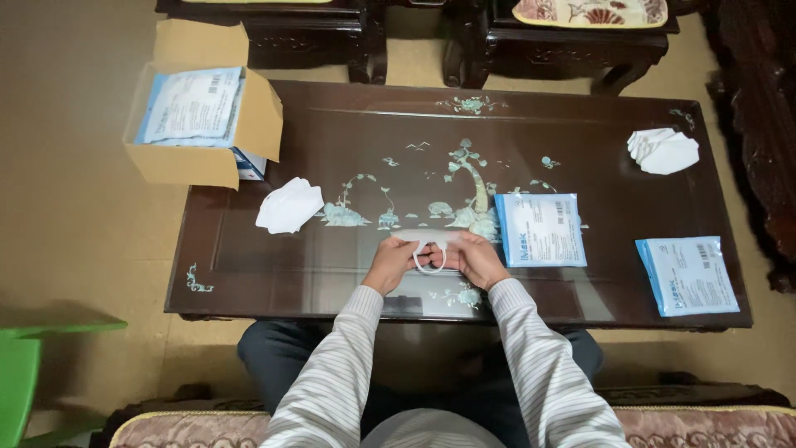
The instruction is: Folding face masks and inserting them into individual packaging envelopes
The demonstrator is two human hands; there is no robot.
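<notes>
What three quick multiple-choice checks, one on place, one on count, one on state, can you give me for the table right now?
1. Where does the cardboard box stand?
A. far left corner of the table
B. near right corner
C. on the floor

2. How many blue and white flat packets lie on the bare tabletop, outside the box?
A. one
B. two
C. four

3. What is the state of the white mask at the near edge?
A. sealed in a packet
B. lying untouched
C. held by the left hand and the right hand

Answers:
1 A, the open box overhangs that corner.
2 B, one beside the right hand, another further right.
3 C, both hands grip it, its ear loop hanging between them.
</notes>
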